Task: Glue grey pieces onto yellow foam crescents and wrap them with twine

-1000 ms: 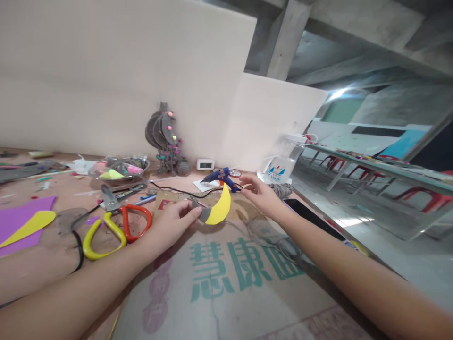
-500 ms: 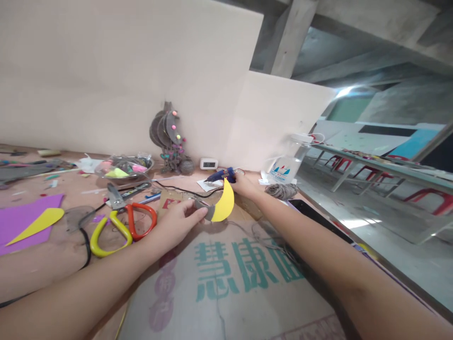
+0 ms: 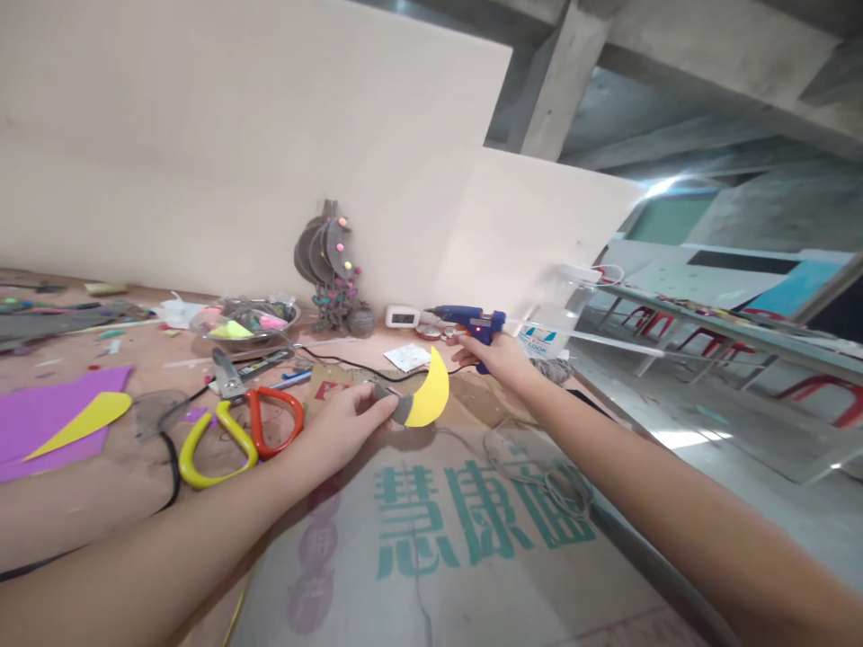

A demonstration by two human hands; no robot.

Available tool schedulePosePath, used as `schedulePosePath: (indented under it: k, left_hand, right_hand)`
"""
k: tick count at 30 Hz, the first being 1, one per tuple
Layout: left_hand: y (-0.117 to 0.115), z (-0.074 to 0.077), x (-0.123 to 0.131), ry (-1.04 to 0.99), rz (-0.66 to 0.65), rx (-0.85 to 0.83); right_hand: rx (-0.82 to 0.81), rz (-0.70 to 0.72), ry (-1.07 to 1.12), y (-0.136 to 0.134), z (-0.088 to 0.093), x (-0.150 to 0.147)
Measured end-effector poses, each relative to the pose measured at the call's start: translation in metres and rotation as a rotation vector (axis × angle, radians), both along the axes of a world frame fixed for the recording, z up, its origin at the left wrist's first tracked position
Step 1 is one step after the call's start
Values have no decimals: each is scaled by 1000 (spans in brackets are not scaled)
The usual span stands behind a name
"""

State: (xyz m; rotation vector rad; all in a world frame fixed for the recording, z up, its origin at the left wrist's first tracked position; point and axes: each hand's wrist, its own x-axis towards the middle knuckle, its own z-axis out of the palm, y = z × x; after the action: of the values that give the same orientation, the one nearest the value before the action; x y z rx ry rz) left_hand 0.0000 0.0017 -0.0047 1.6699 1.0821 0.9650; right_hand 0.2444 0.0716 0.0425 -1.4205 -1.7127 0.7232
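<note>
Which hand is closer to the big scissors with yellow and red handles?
Left. The left hand sits just beside the scissors, pinching a yellow crescent. The right hand is farther away, past the crescent, holding the blue glue gun.

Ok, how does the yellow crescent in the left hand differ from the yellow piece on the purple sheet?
The crescent is pinched in the left hand, raised off the cardboard; the yellow piece lies flat on the purple sheet, untouched. The crescent is a broad curve with a grey bit at its lower end; the yellow piece is a slim pointed sliver, plain. Both are flat and the same yellow.
</note>
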Motion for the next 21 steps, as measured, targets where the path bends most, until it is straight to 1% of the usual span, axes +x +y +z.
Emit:
schedulePosePath:
  k: [1,2,6,9,13,17,21]
  left_hand:
    - [0,1,0,8,17,5]
    - [-1,1,0,20,35,7]
    - [-2,3,-1,61,72,16]
    - [-2,4,-2,82,81,27]
    - [-2,6,-1,101,87,23]
    - [-5,8,-1,95,112,12]
    - [-7,10,0,111,143,16]
  right_hand:
    - [34,15,80,-12,2,1]
    - [59,26,110,-25,4,2]
    - [115,121,114,-70,6,5]
    - [82,148,73,-92,-1,1]
    - [-18,106,-23,-110,-12,-8]
    - [-10,152,-134,-119,-20,-13]
    - [7,164,-198,-122,-24,-16]
